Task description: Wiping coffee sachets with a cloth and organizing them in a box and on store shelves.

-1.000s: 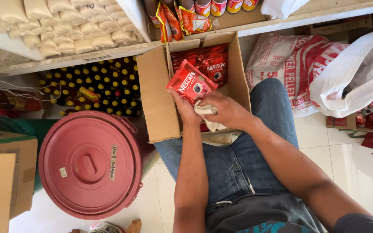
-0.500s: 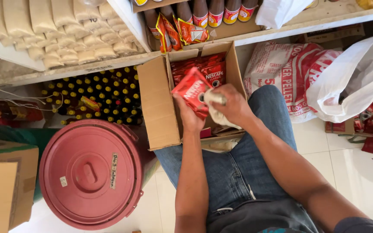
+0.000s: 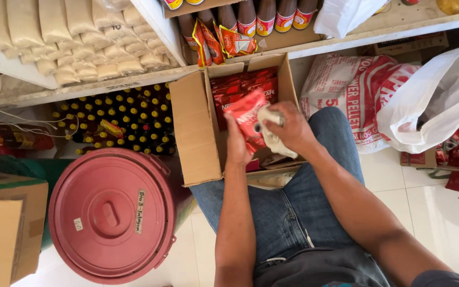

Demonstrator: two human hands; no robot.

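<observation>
An open cardboard box stands on the floor against my knees, with several red pouches stacked in its far end. My left hand holds one red pouch over the box. My right hand grips a crumpled whitish cloth and presses it against that pouch. Both forearms reach forward over my jeans.
A red plastic bucket with a lid stands at the left, beside cardboard boxes. Dark bottles with yellow caps fill the lower shelf. Bagged goods and sauce bottles sit above. A printed sack and a white plastic bag lie at the right.
The red pouch has come down from above the box and turned more upright. My right hand with the cloth has shifted against its face.
</observation>
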